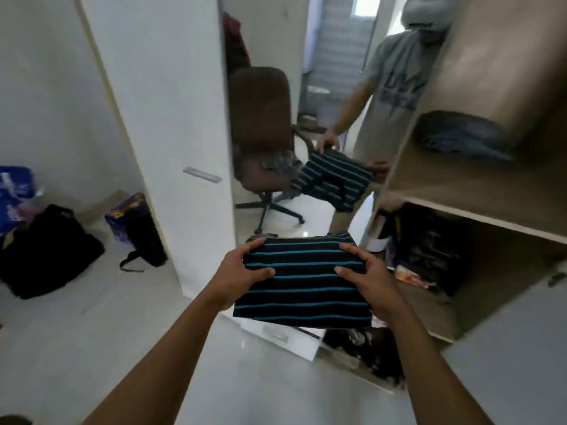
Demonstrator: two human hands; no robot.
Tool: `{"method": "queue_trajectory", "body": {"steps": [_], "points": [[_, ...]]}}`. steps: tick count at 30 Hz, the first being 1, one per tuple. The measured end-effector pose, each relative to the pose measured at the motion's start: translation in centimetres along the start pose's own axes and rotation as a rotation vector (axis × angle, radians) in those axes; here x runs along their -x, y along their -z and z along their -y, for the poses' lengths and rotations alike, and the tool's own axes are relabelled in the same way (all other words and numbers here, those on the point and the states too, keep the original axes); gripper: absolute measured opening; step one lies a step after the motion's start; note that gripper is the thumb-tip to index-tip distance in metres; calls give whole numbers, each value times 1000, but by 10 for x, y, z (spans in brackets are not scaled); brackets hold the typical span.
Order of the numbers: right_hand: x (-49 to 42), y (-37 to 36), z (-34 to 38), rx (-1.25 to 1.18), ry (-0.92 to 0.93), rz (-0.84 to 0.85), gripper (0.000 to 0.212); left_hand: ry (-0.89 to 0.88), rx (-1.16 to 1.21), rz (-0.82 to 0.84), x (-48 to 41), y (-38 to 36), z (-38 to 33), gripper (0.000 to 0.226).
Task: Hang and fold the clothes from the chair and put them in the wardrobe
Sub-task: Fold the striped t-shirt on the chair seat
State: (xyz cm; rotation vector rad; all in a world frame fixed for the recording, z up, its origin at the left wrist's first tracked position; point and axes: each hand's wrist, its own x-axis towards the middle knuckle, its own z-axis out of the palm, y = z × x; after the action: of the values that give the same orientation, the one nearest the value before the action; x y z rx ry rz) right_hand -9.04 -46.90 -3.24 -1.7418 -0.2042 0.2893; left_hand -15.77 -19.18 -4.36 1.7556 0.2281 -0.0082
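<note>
I hold a folded black shirt with blue stripes (303, 289) flat in front of me. My left hand (242, 273) grips its left edge and my right hand (365, 276) grips its right edge, thumbs on top. The open wardrobe (460, 191) stands to the right, with a wooden shelf at about chest height and folded blue clothes (463, 136) lying on it. A brown office chair (264, 130) appears in the mirror on the wardrobe door, with a patterned garment (283, 162) on its seat.
The lower wardrobe compartment (429, 256) holds dark bags and clutter. A white door panel (171, 118) stands left of the mirror. A black bag (46, 250), a black-and-purple backpack (138, 228) and a blue package (15, 194) sit on the floor at the left. An open drawer (285, 335) lies below the shirt.
</note>
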Motion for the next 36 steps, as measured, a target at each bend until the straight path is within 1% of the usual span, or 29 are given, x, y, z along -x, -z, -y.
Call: {"method": "queue_trajectory", "body": {"steps": [1,5,9,13,18,20,22,24,25,27,28,29,30,33,34,36], "points": [[16,42,0,7,-5,-60,44,-24,-11,53,-9,-41,-15,73],[58,161,6,84,-23,-216,41,-55,21,180,-24,-155,-63,70],[75,250,36,39,-64,-305,37,-84,73,268,-37,-234,-124,64],[58,305,84,54,56,-361,36,-210,30,282,-70,-267,-200,65],[-4,356,135,127,305,-420,43,-408,-18,175,-116,-288,-287,70],[-29,372,149,137,388,-422,48,-466,-14,147,-137,-295,-309,71],[-57,388,153,138,420,-413,52,-497,-29,131,-167,-306,-317,73],[-89,401,141,143,341,-371,54,-444,-59,153,-200,-317,-311,77],[-105,407,127,148,256,-348,55,-369,-77,168,-216,-323,-300,78],[-129,412,92,178,22,-287,57,-199,-133,226,-244,-332,-267,79],[-135,412,76,203,-90,-244,58,-132,-175,249,-258,-335,-250,80],[-141,413,63,224,-164,-217,57,-82,-203,253,-270,-337,-234,81],[-147,413,54,233,-192,-218,56,-46,-192,240,-282,-339,-223,81],[-174,421,44,211,-173,-289,55,42,-24,176,-322,-338,-210,82],[-183,423,47,210,-177,-314,58,53,-8,156,-336,-338,-211,82],[-209,429,50,234,-207,-384,70,29,-86,115,-364,-342,-215,77]]}}
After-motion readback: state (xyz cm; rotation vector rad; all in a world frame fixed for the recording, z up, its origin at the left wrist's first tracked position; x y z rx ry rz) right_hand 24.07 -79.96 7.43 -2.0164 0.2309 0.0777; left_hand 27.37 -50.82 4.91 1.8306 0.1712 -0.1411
